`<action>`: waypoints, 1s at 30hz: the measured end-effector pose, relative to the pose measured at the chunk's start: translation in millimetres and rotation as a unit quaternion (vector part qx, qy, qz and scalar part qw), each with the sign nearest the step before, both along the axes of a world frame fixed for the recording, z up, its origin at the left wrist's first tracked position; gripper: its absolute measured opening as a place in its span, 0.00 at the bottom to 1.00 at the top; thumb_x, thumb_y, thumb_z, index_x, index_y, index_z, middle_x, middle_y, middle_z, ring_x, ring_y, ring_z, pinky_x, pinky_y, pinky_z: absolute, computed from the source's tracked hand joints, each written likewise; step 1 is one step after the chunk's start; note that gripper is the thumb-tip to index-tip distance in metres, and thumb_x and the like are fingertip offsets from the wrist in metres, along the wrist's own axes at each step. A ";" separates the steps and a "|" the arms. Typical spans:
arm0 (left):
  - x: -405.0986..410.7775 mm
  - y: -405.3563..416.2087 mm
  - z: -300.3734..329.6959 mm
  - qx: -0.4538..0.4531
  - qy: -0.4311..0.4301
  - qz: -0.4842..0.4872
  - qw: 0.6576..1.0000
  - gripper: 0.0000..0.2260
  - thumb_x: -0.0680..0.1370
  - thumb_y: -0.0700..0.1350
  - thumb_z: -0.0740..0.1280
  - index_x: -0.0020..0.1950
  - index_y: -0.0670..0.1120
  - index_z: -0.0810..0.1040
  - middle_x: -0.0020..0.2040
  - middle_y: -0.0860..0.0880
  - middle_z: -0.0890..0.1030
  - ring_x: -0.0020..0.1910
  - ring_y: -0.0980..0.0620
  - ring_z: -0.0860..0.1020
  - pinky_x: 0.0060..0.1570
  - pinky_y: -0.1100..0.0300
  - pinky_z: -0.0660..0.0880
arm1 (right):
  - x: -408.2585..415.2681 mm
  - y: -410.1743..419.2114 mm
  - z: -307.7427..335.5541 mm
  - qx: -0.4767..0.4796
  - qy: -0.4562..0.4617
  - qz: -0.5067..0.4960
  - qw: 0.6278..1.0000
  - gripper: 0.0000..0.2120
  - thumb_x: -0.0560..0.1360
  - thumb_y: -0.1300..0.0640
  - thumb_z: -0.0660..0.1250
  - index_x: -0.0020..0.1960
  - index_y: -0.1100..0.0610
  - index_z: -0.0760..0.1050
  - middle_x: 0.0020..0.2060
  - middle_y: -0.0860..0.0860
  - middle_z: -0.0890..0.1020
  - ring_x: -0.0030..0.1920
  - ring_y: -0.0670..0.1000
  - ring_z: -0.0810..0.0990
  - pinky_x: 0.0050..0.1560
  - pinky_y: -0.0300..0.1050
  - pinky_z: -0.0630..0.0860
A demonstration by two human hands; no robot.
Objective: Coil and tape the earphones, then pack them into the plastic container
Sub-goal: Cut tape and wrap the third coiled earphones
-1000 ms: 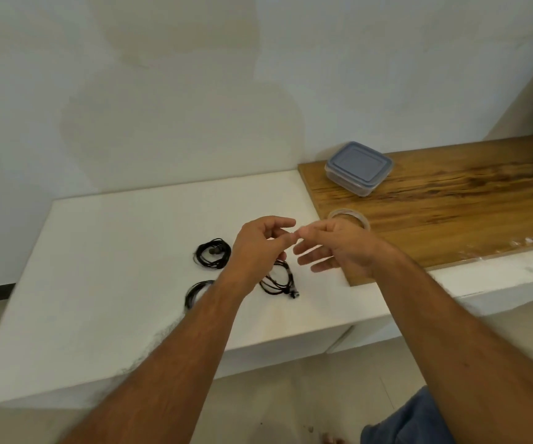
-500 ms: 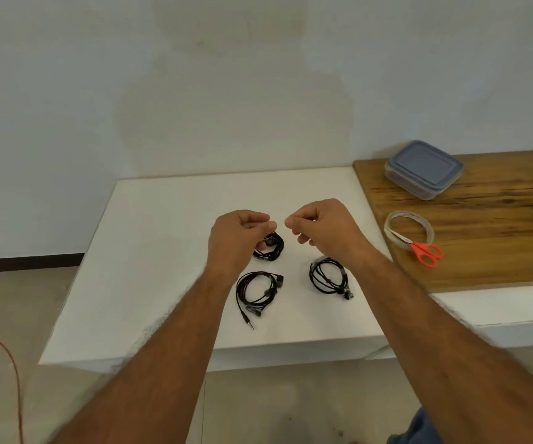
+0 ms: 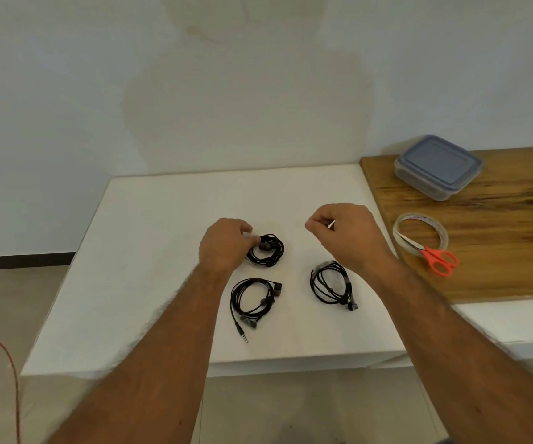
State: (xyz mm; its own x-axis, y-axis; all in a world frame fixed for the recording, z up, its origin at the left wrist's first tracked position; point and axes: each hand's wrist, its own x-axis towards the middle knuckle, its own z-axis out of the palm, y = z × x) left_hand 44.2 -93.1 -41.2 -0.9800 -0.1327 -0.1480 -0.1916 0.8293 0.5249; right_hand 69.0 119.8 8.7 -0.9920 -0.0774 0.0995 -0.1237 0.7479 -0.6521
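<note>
Head view: the left hand (image 3: 223, 248) curls its fingers onto the far coil of earphones (image 3: 266, 250) on the white table (image 3: 150, 251). The right hand (image 3: 348, 235) hovers at its three o'clock, fingers pinching a small pale strip. Two more coils (image 3: 254, 301) (image 3: 331, 285) lie nearer. At two o'clock sit the lidded container (image 3: 438, 166), tape roll (image 3: 420, 233) and scissors (image 3: 435, 256).
</note>
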 end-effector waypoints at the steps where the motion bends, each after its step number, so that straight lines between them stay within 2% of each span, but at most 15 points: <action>1: -1.1 1.4 -1.1 -0.004 -0.003 -0.009 1.000 0.15 0.76 0.54 0.70 0.60 0.51 0.81 0.56 0.51 0.83 0.53 0.51 0.80 0.49 0.59 0.73 | 0.2 0.8 -0.7 0.004 -0.002 0.005 1.000 0.06 0.76 0.53 0.67 0.44 0.50 0.83 0.39 0.43 0.84 0.39 0.44 0.79 0.46 0.46 0.78; 5: -3.5 3.0 3.0 -0.019 -0.016 -0.045 0.999 0.10 0.77 0.53 0.68 0.55 0.53 0.83 0.52 0.53 0.83 0.47 0.55 0.77 0.44 0.60 0.70 | 2.1 4.9 0.0 0.010 -0.015 0.021 1.000 0.07 0.77 0.53 0.67 0.44 0.52 0.83 0.40 0.45 0.84 0.40 0.45 0.79 0.47 0.46 0.78; 9: -3.0 4.5 5.8 -0.065 -0.021 -0.053 0.996 0.11 0.76 0.49 0.70 0.58 0.53 0.83 0.52 0.53 0.83 0.45 0.56 0.75 0.43 0.61 0.70 | 2.4 7.8 2.0 0.002 -0.016 0.021 1.000 0.07 0.76 0.53 0.67 0.43 0.51 0.82 0.39 0.45 0.84 0.40 0.45 0.79 0.46 0.46 0.78; 14: -0.7 10.2 3.2 -0.106 0.002 -0.047 0.993 0.08 0.76 0.49 0.69 0.53 0.52 0.84 0.47 0.52 0.84 0.46 0.53 0.79 0.41 0.60 0.72 | 3.9 7.1 3.9 -0.004 -0.023 0.026 0.999 0.07 0.77 0.53 0.67 0.43 0.52 0.82 0.39 0.44 0.83 0.39 0.44 0.78 0.46 0.44 0.77; 20: 3.3 13.7 6.6 -0.162 0.022 -0.083 0.983 0.09 0.79 0.48 0.66 0.53 0.47 0.83 0.47 0.49 0.83 0.47 0.48 0.80 0.42 0.58 0.73 | 4.2 5.8 3.7 -0.029 -0.035 0.018 0.999 0.06 0.76 0.52 0.67 0.43 0.51 0.82 0.38 0.43 0.82 0.39 0.43 0.79 0.45 0.44 0.77; 23: 4.7 12.2 11.6 -0.153 0.026 -0.081 0.985 0.08 0.80 0.48 0.64 0.53 0.48 0.81 0.46 0.50 0.82 0.46 0.50 0.78 0.42 0.59 0.70 | 3.7 2.4 4.5 -0.067 -0.040 0.008 0.997 0.05 0.75 0.52 0.69 0.44 0.52 0.82 0.38 0.43 0.82 0.41 0.44 0.81 0.46 0.44 0.77; 27: 7.6 11.8 20.8 -0.108 0.028 -0.062 0.992 0.07 0.78 0.48 0.66 0.50 0.48 0.82 0.42 0.52 0.82 0.42 0.52 0.77 0.39 0.60 0.69 | 3.0 -2.5 6.3 -0.124 -0.043 -0.003 0.991 0.03 0.74 0.53 0.71 0.45 0.51 0.81 0.39 0.42 0.82 0.43 0.44 0.82 0.47 0.40 0.76; 30: 9.4 17.7 38.6 -0.080 0.036 -0.065 0.994 0.05 0.76 0.47 0.68 0.48 0.49 0.83 0.41 0.52 0.82 0.41 0.53 0.78 0.36 0.60 0.69 | 3.0 -5.7 10.5 -0.163 -0.034 -0.013 0.986 0.05 0.73 0.52 0.72 0.48 0.50 0.80 0.40 0.41 0.81 0.43 0.42 0.81 0.45 0.38 0.75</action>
State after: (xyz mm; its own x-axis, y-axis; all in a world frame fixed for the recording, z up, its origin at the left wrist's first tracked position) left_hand 53.6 -75.3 -2.6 -0.9977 -0.0209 -0.0642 -0.0445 0.9189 0.3920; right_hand 72.0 114.1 19.2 -0.9985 -0.0274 0.0473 -0.0547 0.4995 -0.8646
